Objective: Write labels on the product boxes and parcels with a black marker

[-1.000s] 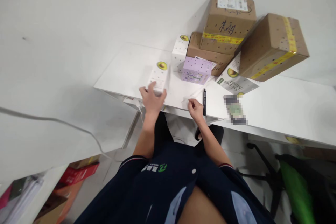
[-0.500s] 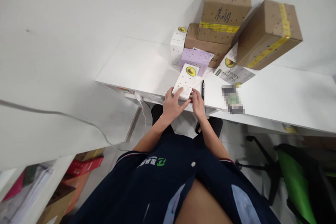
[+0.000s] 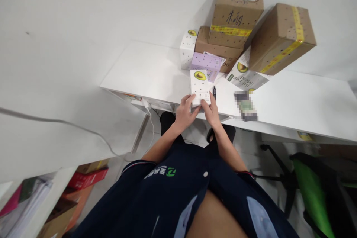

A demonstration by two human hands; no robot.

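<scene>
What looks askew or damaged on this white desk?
The right-hand taped carton looks askew: it appears perched at an angle on the Super Meal box, itself turned out of line with the desk's front edge. I see no spill or clear damage.

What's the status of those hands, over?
Left hand and right hand on white avocado box. Purple box just beyond it. Marker beside right hand.

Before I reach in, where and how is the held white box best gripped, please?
Probably grip the white box by its long sides near the avocado picture, coming from above: the left hand and right hand hold its near end, leaving the far part exposed.
</scene>
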